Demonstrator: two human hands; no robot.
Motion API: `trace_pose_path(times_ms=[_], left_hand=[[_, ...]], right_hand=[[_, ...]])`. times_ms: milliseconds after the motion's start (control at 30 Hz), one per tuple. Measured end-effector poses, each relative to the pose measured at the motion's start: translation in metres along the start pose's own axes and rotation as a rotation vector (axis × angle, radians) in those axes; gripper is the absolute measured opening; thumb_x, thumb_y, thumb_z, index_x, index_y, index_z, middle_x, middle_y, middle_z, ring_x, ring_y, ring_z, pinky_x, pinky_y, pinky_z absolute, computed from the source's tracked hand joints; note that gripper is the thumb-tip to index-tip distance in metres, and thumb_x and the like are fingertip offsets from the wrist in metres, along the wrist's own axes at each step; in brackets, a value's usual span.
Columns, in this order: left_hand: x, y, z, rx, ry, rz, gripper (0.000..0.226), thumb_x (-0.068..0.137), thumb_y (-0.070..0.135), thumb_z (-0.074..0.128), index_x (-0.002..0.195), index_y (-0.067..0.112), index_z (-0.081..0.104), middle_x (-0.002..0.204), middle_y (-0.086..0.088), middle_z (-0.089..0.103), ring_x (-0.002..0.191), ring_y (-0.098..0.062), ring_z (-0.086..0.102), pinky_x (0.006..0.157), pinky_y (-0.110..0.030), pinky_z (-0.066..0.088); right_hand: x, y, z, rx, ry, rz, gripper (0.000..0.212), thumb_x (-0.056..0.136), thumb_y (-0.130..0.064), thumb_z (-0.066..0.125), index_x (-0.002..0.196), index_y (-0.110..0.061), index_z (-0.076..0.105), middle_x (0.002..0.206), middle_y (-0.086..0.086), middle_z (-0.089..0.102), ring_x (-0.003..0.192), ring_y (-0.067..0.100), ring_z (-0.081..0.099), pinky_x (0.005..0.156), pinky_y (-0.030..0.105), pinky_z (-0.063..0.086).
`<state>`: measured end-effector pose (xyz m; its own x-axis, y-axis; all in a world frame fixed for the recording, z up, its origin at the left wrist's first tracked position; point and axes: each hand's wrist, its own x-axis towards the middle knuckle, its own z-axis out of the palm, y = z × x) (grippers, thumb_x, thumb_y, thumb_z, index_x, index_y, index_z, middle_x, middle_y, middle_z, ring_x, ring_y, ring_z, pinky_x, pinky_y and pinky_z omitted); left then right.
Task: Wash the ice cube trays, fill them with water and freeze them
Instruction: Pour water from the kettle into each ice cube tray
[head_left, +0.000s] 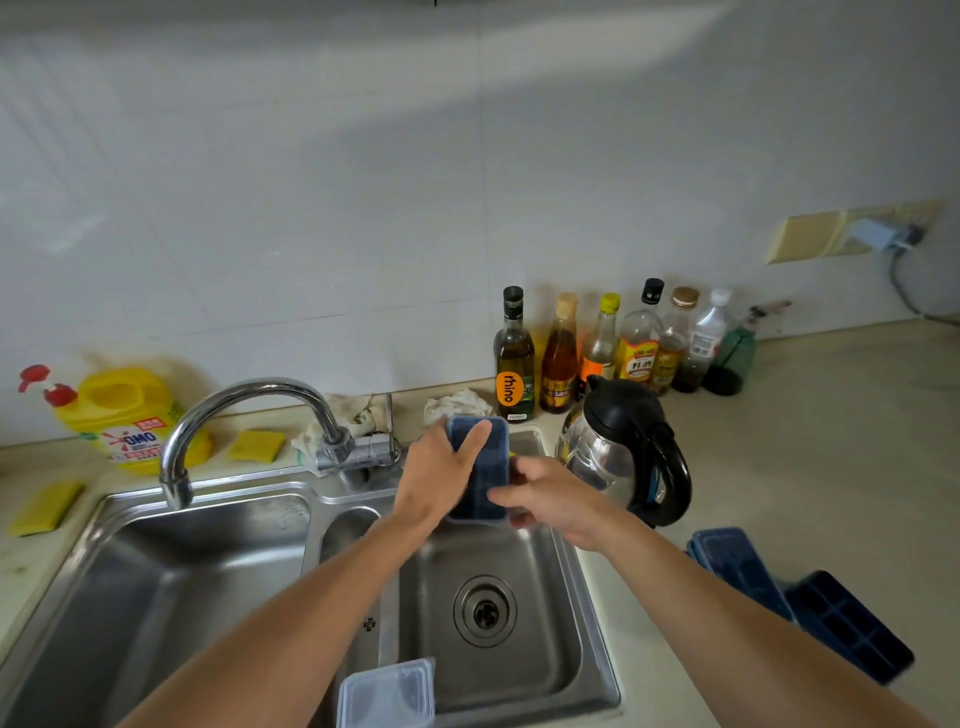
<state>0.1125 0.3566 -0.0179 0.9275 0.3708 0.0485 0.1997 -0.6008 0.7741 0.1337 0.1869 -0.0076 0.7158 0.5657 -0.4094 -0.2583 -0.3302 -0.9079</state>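
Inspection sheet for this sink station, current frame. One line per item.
Surface: beige counter with steel double sink; faucet spout over left basin.
Job's things: blue ice cube tray held over right basin; two more trays on counter, right; clear lid on sink's front rim.
Clutter: kettle, bottles, detergent jug, sponges, rags.
Grippers: left hand grips tray; right hand at its right edge, blurred, grip unclear.
Cables: cable hangs from wall socket.
Surroundings: white tiled wall.

Glossy stainless-steel sink (291, 519), matt blue plastic ice cube tray (485, 470), clear plastic lid (387, 693).
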Motion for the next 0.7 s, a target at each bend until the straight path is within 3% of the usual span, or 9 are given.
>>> trace_pose_path(times_ms=[267, 367, 567, 700], left_hand=[[0.014, 0.022, -0.017, 0.249, -0.014, 0.303, 0.084, 0.077, 0.09, 0.024, 0.119, 0.024, 0.056, 0.1, 0.003, 0.071, 0.089, -0.012, 0.066, 0.076, -0.032, 0.061], [0.015, 0.026, -0.016, 0.253, -0.006, 0.348, 0.076, 0.081, 0.085, 0.029, 0.118, 0.024, 0.057, 0.097, 0.004, 0.072, 0.086, -0.012, 0.066, 0.074, -0.03, 0.06], [0.017, 0.031, -0.016, 0.217, -0.047, 0.344, 0.062, 0.085, 0.077, 0.037, 0.115, 0.027, 0.057, 0.089, 0.013, 0.067, 0.075, -0.004, 0.062, 0.064, -0.015, 0.049], [0.021, 0.026, -0.013, 0.204, -0.116, 0.185, 0.042, 0.094, 0.061, 0.051, 0.104, 0.022, 0.061, 0.094, 0.005, 0.068, 0.08, -0.009, 0.062, 0.067, -0.021, 0.049]], right_hand=[[0.0, -0.007, -0.004, 0.064, 0.02, -0.183, 0.032, 0.09, -0.001, 0.071, 0.116, -0.02, 0.065, 0.111, 0.001, 0.076, 0.105, 0.014, 0.071, 0.09, 0.028, 0.057], [-0.001, -0.008, -0.008, 0.036, 0.024, -0.212, 0.034, 0.09, -0.001, 0.071, 0.117, -0.019, 0.065, 0.113, 0.001, 0.076, 0.107, 0.014, 0.071, 0.097, 0.031, 0.056], [-0.003, -0.009, -0.01, 0.059, 0.031, -0.223, 0.037, 0.09, -0.001, 0.071, 0.122, -0.018, 0.064, 0.115, 0.001, 0.075, 0.107, 0.013, 0.071, 0.093, 0.026, 0.056], [-0.004, -0.004, -0.007, 0.037, 0.03, -0.11, 0.03, 0.092, -0.011, 0.072, 0.12, -0.018, 0.065, 0.106, -0.003, 0.075, 0.1, 0.014, 0.07, 0.082, 0.026, 0.055]])
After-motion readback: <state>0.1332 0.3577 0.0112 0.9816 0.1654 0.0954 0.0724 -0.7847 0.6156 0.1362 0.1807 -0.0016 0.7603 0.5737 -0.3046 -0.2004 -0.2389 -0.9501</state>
